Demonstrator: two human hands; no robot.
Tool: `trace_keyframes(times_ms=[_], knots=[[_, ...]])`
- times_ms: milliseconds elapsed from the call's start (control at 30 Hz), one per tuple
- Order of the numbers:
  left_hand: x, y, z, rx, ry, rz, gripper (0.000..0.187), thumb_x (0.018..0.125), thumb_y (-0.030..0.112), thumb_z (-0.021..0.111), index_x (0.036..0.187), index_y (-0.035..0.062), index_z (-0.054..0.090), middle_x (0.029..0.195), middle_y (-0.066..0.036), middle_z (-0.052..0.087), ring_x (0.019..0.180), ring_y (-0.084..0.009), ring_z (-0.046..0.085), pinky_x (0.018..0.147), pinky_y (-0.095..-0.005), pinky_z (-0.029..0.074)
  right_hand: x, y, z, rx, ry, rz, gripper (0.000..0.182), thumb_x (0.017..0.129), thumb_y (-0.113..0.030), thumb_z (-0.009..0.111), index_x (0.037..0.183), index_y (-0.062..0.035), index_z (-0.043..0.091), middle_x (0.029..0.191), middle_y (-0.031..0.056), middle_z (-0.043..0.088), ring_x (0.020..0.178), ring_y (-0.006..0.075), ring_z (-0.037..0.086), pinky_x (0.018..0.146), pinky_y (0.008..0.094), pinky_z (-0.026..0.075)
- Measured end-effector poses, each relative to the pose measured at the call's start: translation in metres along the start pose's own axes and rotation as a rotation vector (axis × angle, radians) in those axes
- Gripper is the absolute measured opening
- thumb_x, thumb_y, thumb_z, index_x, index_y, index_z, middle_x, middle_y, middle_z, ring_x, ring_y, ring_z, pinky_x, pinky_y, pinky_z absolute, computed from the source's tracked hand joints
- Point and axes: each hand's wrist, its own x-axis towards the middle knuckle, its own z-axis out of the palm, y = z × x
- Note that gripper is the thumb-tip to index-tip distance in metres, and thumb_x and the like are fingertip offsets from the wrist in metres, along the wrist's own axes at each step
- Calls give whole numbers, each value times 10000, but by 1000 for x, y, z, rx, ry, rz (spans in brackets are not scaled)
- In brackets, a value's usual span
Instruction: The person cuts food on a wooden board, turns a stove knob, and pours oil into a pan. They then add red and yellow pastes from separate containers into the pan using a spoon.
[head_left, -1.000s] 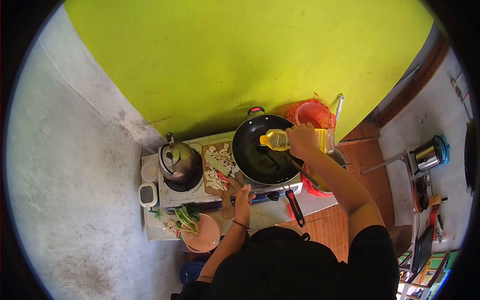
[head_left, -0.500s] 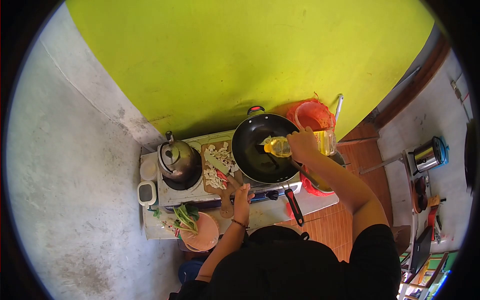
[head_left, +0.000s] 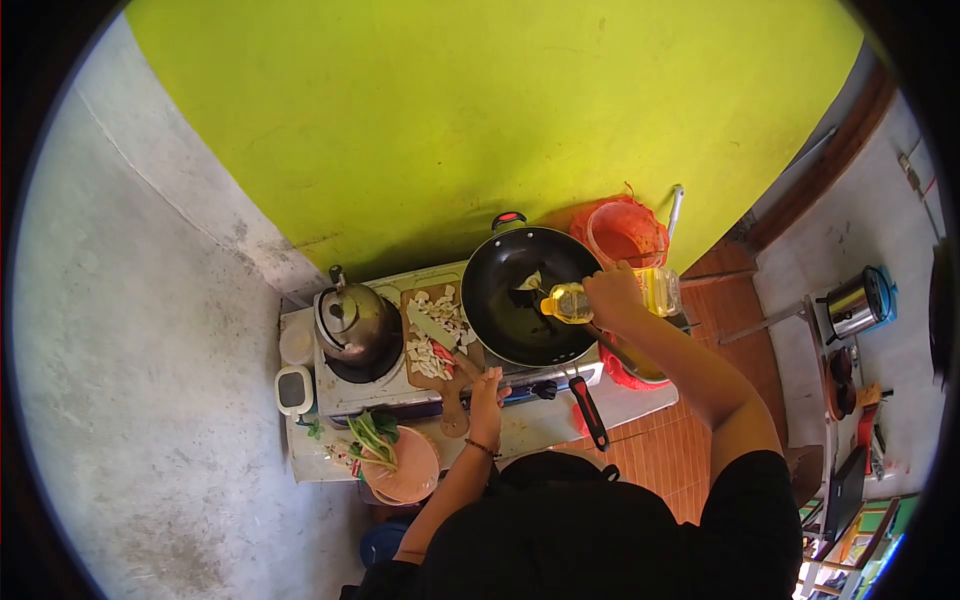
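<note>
My right hand (head_left: 613, 298) is wrapped round a clear bottle of yellow oil (head_left: 568, 304). The bottle lies nearly level, its mouth over the right side of a black wok (head_left: 500, 310). Oil and a pale patch show on the wok's bottom. Beside the front of the stove (head_left: 395, 397), my left hand (head_left: 486, 408) has its fingers apart and holds nothing. Close to it are the handles of a knife (head_left: 436, 332) and of a wooden cutting board (head_left: 453, 412). White chopped pieces (head_left: 427, 361) and some red ones lie on the board.
A metal kettle (head_left: 352, 318) sits on the left burner. Leafy greens (head_left: 375, 437) rest on a round pinkish lid or basket (head_left: 415, 468). Behind the bottle stands a red-wrapped bucket (head_left: 627, 235). The wok's red-and-black handle (head_left: 590, 415) sticks out over the front edge.
The bottle and my right hand have shifted slightly right, drawing the bottle's mouth back towards the wok's rim. My left hand stays at about the same place.
</note>
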Motion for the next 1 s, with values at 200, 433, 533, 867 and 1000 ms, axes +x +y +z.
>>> trace_keyframes(times_ms=[200,433,533,867,1000], knots=[[1,-3,-2,-11,2,3,515,978,530,471,1277,118,552,1309,-56,554,968,-132,604,868,-304,404,7,-9,-1,-10,80,-39,266,660,-240,767,896,-142,693,890,53,686,908,233,646,850,386,410],[-3,0,-1,-61,31,3,507,973,514,489,1252,97,561,1254,-30,551,908,-120,567,781,-268,380,46,-36,-4,-3,91,-88,233,691,-222,751,903,-142,697,896,59,689,910,228,650,848,377,411],[-4,-1,-2,-80,44,7,522,965,517,500,1248,82,559,1234,-24,544,886,-117,548,740,-253,368,57,-35,-11,15,127,-30,247,705,-219,744,932,-137,693,913,61,692,915,230,653,851,374,412],[-3,-2,-6,-14,34,-6,511,975,536,478,1266,125,563,1275,-36,566,939,-112,609,837,-284,401,44,26,3,10,89,241,285,716,-195,732,988,-125,680,900,64,702,910,239,662,842,381,410],[-1,-3,-1,-18,14,-4,509,975,532,479,1264,122,564,1284,-41,565,946,-120,610,845,-289,402,17,36,12,-25,6,223,315,698,-206,746,994,-125,677,841,56,701,889,239,667,830,383,412]])
